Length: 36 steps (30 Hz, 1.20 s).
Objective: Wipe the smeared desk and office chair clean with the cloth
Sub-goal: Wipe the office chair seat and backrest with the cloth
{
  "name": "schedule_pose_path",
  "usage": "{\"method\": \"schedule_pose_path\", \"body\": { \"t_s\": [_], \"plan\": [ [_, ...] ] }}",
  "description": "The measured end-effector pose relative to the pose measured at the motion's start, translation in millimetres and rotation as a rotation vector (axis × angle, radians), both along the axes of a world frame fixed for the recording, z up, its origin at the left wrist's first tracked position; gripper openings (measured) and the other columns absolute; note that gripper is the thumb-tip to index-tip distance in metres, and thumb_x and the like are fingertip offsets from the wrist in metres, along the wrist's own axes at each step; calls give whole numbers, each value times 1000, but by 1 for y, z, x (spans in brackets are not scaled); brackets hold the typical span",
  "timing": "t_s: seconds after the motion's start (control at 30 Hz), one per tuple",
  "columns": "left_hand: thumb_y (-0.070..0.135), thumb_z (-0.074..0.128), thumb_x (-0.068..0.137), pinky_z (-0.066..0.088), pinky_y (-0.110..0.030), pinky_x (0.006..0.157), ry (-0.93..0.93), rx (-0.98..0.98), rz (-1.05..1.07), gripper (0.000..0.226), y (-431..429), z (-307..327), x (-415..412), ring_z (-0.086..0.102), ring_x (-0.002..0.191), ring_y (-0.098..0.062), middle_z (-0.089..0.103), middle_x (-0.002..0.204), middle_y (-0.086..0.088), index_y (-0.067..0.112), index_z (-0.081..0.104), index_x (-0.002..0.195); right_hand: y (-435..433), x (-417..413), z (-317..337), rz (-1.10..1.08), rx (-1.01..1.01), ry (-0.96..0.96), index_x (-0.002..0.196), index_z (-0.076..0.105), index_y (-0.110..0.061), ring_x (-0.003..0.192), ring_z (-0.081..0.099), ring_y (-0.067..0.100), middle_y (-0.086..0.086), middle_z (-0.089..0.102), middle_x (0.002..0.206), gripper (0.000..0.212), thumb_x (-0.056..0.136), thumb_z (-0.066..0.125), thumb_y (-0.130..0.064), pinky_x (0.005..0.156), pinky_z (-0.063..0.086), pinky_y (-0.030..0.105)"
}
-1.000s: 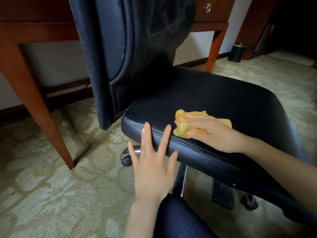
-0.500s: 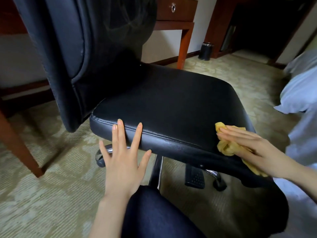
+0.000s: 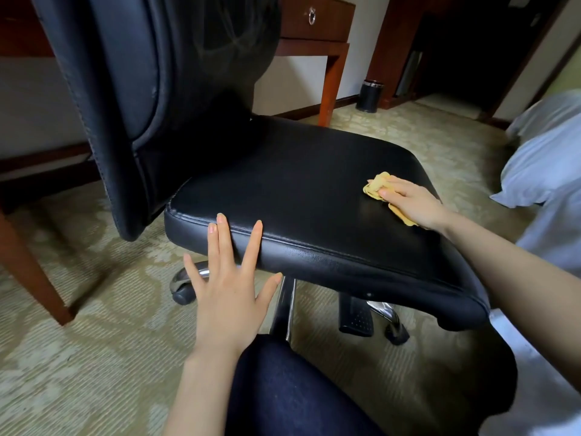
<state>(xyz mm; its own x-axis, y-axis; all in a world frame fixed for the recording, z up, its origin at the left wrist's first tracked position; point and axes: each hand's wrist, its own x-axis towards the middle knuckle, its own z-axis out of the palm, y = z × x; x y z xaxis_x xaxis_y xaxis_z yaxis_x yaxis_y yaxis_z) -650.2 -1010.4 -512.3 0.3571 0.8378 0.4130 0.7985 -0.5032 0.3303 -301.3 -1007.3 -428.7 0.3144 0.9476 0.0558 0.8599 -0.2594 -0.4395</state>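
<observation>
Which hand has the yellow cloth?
The right hand, holding the cloth against the black seat; the left hand holds nothing, its spread fingers just rest on the seat's edge.

A hotel room: a wooden desk (image 3: 317,26) with a ring-pull drawer, patterned carpet (image 3: 94,357), white bed linen (image 3: 547,165), small black bin (image 3: 369,96).
</observation>
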Motion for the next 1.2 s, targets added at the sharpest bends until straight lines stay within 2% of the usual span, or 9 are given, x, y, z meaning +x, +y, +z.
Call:
{"method": "schedule_pose_path", "body": {
  "t_s": [0.07,0.13,0.2,0.3,0.5,0.77,0.9,1.03,1.2],
  "plan": [
    [64,30,88,11,-66,107,-12,-12,6,73,0,1,1,-2,147,-28,-3,159,-15,31,12,151,-4,0,-3,85,-5,34,134,47,-42,141,17,0,-22,33,148,39,96,42,-46,118,10,32],
    [68,25,90,9,-64,108,-21,-22,19,73,0,2,1,-4,147,-28,-3,159,-14,30,14,151,-16,-13,-1,202,3,47,126,47,-47,140,15,-4,-28,34,143,32,100,42,-28,108,3,10],
    [66,19,89,6,-62,110,-46,-37,28,72,0,4,2,-6,147,-26,-4,159,-11,31,13,151,-26,-30,3,296,21,52,118,47,-52,139,15,-5,-33,34,137,35,101,42,-22,102,1,1],
    [61,14,90,-3,-57,112,-115,-70,25,67,-1,8,2,-13,146,-21,-10,160,-6,34,10,151,-38,-51,2,399,38,29,119,45,-55,141,17,-4,-32,34,139,33,98,46,-30,116,8,23],
    [49,14,97,-8,-53,113,-151,-133,44,57,-1,9,4,-17,145,-19,-15,159,-3,36,3,151,-44,-86,0,592,70,-31,132,39,-47,143,17,2,-15,32,149,42,91,37,-47,119,13,38],
    [50,-1,89,-13,-47,112,-180,-155,89,64,3,6,2,-22,143,-13,-17,159,0,33,-2,151,14,-143,5,781,-5,26,131,42,-40,143,13,-1,-21,29,144,40,92,42,-31,119,8,30],
    [51,-1,88,-18,-41,109,-252,-173,112,68,3,8,-1,-25,139,-6,-18,158,3,29,-1,152,53,-162,2,810,-14,0,130,41,-45,143,13,1,-18,28,149,38,93,39,-37,119,11,38],
    [54,-2,86,-20,-38,109,-307,-209,119,71,2,13,-5,-26,138,-3,-18,158,5,28,-3,151,85,-177,-1,786,-6,-40,138,47,-31,144,13,3,-12,30,152,41,98,40,-38,118,14,43],
    [49,14,91,-18,-36,112,-450,-264,95,64,-1,21,-6,-18,142,-2,-11,159,9,30,4,152,116,-197,-1,686,-7,-15,140,45,-30,144,12,6,-11,30,153,40,101,40,-38,116,15,47]
  ]
}}
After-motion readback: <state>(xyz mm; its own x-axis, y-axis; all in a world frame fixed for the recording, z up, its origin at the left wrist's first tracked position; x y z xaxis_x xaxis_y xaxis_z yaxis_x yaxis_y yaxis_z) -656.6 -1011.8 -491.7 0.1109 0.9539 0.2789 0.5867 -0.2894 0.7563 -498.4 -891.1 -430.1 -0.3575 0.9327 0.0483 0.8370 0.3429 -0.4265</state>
